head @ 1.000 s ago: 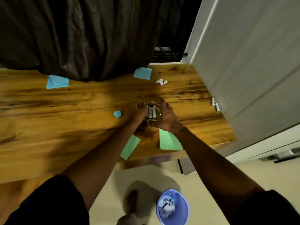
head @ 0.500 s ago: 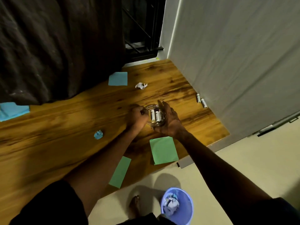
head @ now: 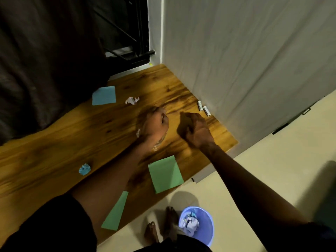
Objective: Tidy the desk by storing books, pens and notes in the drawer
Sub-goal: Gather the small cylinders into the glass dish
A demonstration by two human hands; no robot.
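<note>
A person stands at a wooden desk (head: 54, 151), head-cam view, mid-tidy. L hand (head: 152, 124), motion-blurred, sits on top of a glass jar (head: 159, 142) w/ fingers curled down over it. R hand (head: 195, 130) hangs just beside, clear of the jar, fingers curled in and nothing visible in them. It is nearest two batteries (head: 200, 106) lying against the white wall.

The notes are all on the desktop:
- A blue note (head: 104, 95) lies nr the dark curtain.
- A green note (head: 165, 173) lies by the front edge.
- A second green note (head: 115, 210) hangs partly over that edge.

A crumpled white scrap (head: 132, 100) and a crumpled blue scrap (head: 84, 169) lie apart from them. On the floor by the person's bare feet, a purple bin (head: 207, 237) holds balled paper.

No drawer, books or pens are in view.

The step in hand looks like a side job, prob. gathering batteries into the jar, so note storage seems barely begun. The next move likely calls for a fingertip pinch on the small round cells, which could roll. After that, the flat notes need lifting by an edge, and the drawer must be found.
</note>
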